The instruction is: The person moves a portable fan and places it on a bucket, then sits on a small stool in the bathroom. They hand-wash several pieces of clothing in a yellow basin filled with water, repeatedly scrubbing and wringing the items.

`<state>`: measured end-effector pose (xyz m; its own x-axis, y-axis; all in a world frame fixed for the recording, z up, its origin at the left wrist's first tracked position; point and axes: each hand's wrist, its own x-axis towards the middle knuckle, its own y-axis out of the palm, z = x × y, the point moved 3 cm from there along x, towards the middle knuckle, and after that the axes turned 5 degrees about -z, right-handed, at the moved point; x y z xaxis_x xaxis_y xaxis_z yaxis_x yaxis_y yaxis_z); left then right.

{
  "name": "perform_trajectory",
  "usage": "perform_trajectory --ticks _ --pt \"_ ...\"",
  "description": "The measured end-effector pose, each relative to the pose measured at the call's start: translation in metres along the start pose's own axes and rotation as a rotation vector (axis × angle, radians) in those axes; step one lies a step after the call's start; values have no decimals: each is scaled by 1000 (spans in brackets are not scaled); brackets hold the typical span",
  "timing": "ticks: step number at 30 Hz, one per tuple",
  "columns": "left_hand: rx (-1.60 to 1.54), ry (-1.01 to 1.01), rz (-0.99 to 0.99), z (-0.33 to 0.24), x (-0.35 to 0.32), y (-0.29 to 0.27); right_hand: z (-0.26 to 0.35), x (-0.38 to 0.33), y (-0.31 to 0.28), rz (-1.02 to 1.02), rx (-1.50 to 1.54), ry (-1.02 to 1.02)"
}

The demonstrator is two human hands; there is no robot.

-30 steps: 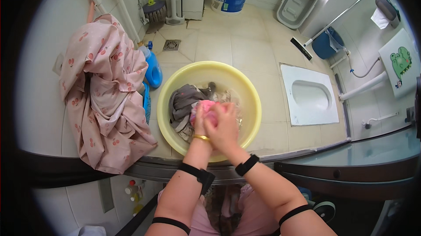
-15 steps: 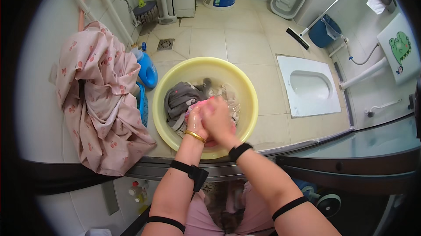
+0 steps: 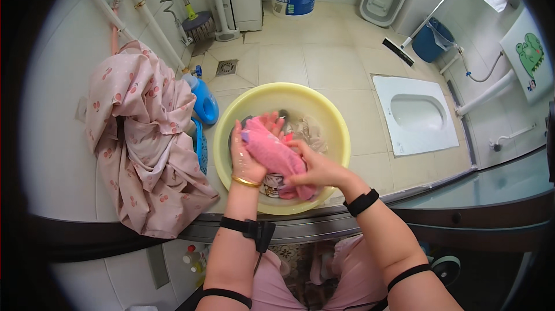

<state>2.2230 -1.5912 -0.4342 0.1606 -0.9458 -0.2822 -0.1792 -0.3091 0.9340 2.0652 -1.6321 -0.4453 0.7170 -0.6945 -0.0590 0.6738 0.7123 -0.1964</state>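
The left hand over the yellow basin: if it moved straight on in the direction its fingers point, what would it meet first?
The left hand points up and away, fingers over the round yellow plastic basin. Going on, it would probably first meet the grey wet laundry inside, then the far wall; depth is unclear.

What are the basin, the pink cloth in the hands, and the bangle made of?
Basin: likely plastic; pale yellow, smooth, evenly moulded rim with a soft sheen.
Pink cloth: seemingly a soft knit or fleece; matte, fuzzy surface, bunched between the left hand and right hand, probably wet.
Bangle: looks like metal; thin, gold-coloured, shiny. Solid or plated cannot be told.
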Motion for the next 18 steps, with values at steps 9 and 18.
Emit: perform_trajectory --ticks 9,18 --pt "-10 242 -295 -2 1 -29 20 12 1 -471 -104 -241" --pt "90 -115 -210 69 11 -34 14 25 16 -697 -418 -33"
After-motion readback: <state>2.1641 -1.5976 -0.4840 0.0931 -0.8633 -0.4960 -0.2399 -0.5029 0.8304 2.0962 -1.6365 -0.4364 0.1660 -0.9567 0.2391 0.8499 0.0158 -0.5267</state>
